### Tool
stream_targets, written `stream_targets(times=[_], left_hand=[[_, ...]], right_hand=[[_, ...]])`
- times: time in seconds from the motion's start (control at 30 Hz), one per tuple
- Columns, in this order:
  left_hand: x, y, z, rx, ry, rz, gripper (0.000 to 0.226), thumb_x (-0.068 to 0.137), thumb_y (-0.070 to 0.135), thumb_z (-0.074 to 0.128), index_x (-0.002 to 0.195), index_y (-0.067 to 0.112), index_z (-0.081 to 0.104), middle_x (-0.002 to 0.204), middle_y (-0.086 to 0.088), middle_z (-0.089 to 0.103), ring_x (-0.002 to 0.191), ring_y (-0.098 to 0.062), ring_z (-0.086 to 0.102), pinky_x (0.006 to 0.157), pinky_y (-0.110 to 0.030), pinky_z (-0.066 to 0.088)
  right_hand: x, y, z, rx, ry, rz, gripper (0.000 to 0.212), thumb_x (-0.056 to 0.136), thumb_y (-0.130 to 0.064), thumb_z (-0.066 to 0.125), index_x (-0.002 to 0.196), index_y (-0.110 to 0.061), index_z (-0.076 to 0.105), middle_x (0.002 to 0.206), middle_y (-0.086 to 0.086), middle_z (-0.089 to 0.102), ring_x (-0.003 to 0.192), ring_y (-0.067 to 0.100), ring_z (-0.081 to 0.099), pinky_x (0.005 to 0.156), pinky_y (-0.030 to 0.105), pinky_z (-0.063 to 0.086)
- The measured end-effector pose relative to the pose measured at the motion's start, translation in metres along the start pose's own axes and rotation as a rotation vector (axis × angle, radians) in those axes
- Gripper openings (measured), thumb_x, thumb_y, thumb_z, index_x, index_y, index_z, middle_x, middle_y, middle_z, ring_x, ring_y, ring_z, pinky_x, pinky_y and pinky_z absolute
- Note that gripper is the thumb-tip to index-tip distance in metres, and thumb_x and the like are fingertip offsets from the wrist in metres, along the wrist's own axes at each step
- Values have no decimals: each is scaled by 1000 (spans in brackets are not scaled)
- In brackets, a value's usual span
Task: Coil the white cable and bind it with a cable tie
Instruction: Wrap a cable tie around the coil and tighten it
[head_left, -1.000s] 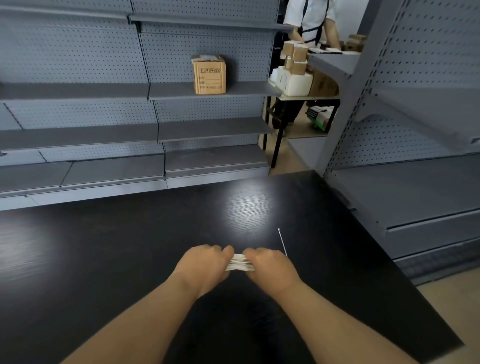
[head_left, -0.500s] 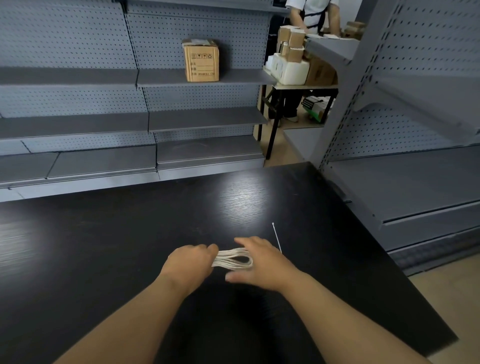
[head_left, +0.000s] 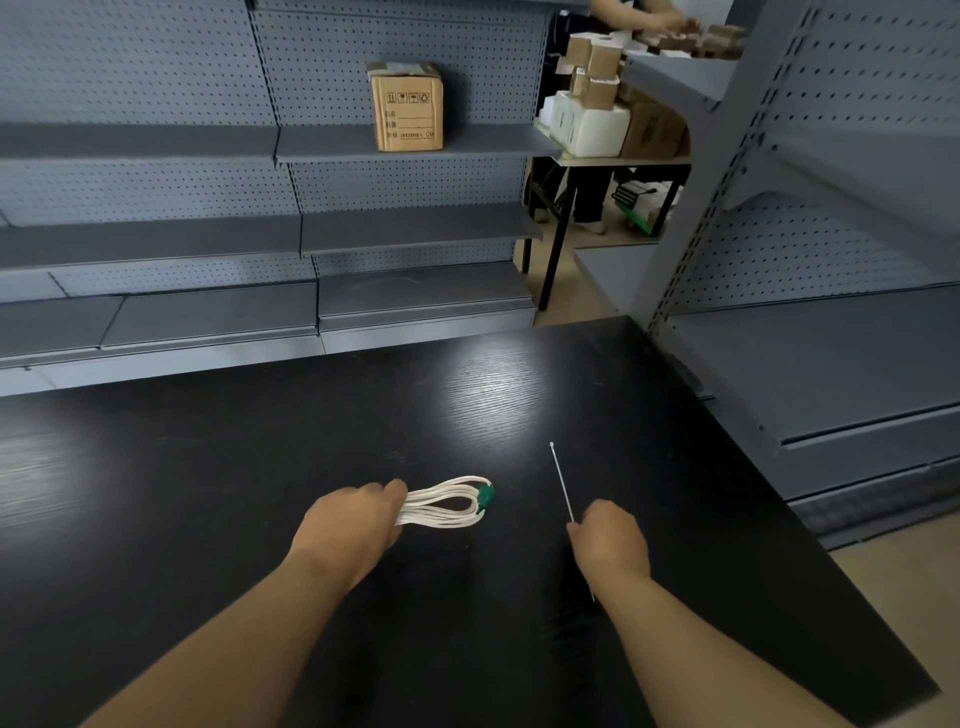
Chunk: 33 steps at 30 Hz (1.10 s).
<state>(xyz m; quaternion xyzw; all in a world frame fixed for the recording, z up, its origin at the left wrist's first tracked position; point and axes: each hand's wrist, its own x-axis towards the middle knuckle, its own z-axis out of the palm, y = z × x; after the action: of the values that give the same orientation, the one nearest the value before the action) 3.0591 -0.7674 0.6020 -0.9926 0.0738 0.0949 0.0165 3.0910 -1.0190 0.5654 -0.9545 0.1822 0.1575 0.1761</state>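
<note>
Left hand (head_left: 348, 519): fingers curled round the cable's left end, gripping it on the table (head_left: 156, 493).
Box (head_left: 407, 106): brown cardboard, taped shut, upright on a grey shelf (head_left: 322, 143); contents hidden.
Cable (head_left: 441, 504): white, coiled into a flat loop on the table, green piece (head_left: 485, 496) at its right end.
Tie (head_left: 560, 478): thin, white, straight, apart from the cable.
Cartons (head_left: 592, 104): small ones stacked on a white one; contents not visible.
Right hand (head_left: 613, 538): fingers curled, pinching the tie's near part.
</note>
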Motion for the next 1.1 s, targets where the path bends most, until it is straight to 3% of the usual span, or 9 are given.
stream_targets(times=[0.27,0.5,0.67,0.87,1.1], left_hand=[[3,2,4,-19,14,-7,21,94,33,42,108,18,44,104,-2,60,92,-27,60,64,-32,34],[8,5,4,-34,24,-12,22,94,35,41,109,18,44,106,-2,60,93,-26,60,64,-32,33],[9,4,6,-53,19,-14,22,94,36,42,109,19,44,106,-1,59,94,-25,59,67,-33,36],[8,4,8,-59,25,-14,23,94,36,42,110,20,44,106,0,60,93,-23,59,66,-31,34],[7,2,9,-65,12,-28,24,94,36,42,113,21,43,107,0,59,93,-22,59,68,-30,37]], right_hand=[[10,4,12,102,-48,171,18,91,-12,58,105,-1,62,108,15,65,100,30,63,77,32,52],[19,-4,16,41,-150,159,25,94,-11,51,115,-1,61,121,15,61,113,29,58,89,33,48],[17,-6,23,-3,-165,143,25,93,-15,48,111,-4,63,117,12,63,107,28,60,86,32,49],[14,-5,28,91,-64,158,24,93,-20,56,105,-1,62,109,15,66,102,29,63,78,30,49],[17,-9,27,6,-87,169,23,95,-15,53,111,-1,62,115,14,64,108,27,61,83,30,49]])
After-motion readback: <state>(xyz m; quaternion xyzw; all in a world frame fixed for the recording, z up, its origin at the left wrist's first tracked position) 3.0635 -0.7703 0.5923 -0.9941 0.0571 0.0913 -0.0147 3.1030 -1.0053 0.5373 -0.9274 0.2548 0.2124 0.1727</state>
